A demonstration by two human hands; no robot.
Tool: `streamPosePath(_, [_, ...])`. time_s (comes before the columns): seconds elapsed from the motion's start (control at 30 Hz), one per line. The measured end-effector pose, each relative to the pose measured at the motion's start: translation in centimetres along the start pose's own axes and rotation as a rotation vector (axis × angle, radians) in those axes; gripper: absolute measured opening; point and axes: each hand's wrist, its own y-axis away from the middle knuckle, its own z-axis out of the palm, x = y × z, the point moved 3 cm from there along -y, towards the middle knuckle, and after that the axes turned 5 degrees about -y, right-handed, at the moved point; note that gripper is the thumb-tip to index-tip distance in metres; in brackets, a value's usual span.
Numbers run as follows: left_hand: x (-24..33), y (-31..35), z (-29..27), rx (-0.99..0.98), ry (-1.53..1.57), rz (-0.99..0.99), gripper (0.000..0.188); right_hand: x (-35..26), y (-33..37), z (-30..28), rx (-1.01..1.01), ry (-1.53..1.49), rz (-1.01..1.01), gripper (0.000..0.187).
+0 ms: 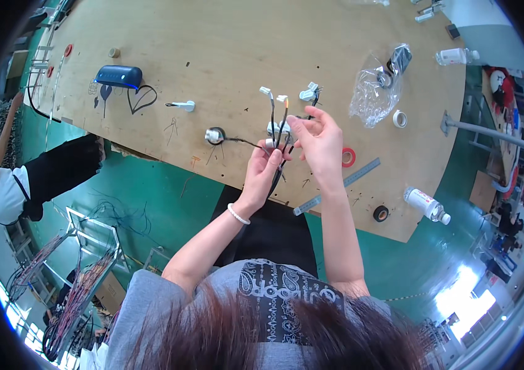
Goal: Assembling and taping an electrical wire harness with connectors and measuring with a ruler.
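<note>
My left hand [262, 172], with a white bead bracelet at the wrist, is closed round a bundle of black cables [279, 163] at the table's near edge. Several cable ends stand up from it, tipped with small white connectors [266, 91]; one end shows orange. My right hand [322, 145] is just right of the bundle, fingers bent and apart, its fingertips close to the upright ends. Whether they touch a cable cannot be made out. From the bundle, one thin cable runs left to a silver round fitting [215, 135]. Another white connector [309, 92] lies behind the hands.
Right of my hands lie a red tape roll [349, 157], a steel ruler [342, 185], a black tape roll [381, 213], a white roll [399, 119] and a plastic bag [376, 86]. Bottles [425, 205] stand near the right edge. Leftward are a speaker [119, 77] and another person [9, 191].
</note>
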Motion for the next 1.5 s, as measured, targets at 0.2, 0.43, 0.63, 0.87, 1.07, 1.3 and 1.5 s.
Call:
streamPosePath(0.2, [0.2, 1.2, 0.5, -0.038, -0.004, 0.093, 0.016, 0.0, -0.3, 0.7, -0.072, -0.177, 0.042, 0.033])
streamPosePath(0.43, [-0.6, 0.8, -0.1, 0.047, -0.024, 0.074, 0.014, 0.2, 2.4, -0.8, -0.138, -0.442, -0.052, 0.027])
streamPosePath(0.63, [-1.2, 2.1, 0.1, 0.089, 0.087, 0.153, 0.013, 2.6, 2.5, -2.6, -0.026, -0.42, -0.023, 0.016])
streamPosePath(0.87, [-2.5, 1.4, -0.5, 0.175, 0.032, 0.344, 0.022, 3.5, 0.0, -2.9, -0.076, -0.324, 0.01, 0.029])
streamPosePath(1.07, [0.4, 2.1, 0.7, 0.109, 0.035, 0.168, 0.031, 2.5, -0.4, -3.6, -0.171, -0.188, 0.003, 0.038])
streamPosePath(1.3, [0.7, -0.6, -1.4, -0.07, -0.133, 0.133, 0.014, 0.5, -0.5, -2.6, -0.203, -0.072, -0.127, 0.03])
streamPosePath(1.5, [-1.2, 0.7, -0.9, 0.133, -0.149, 0.168, 0.013, 1.8, -1.0, -1.9, -0.176, 0.435, -0.343, 0.036])
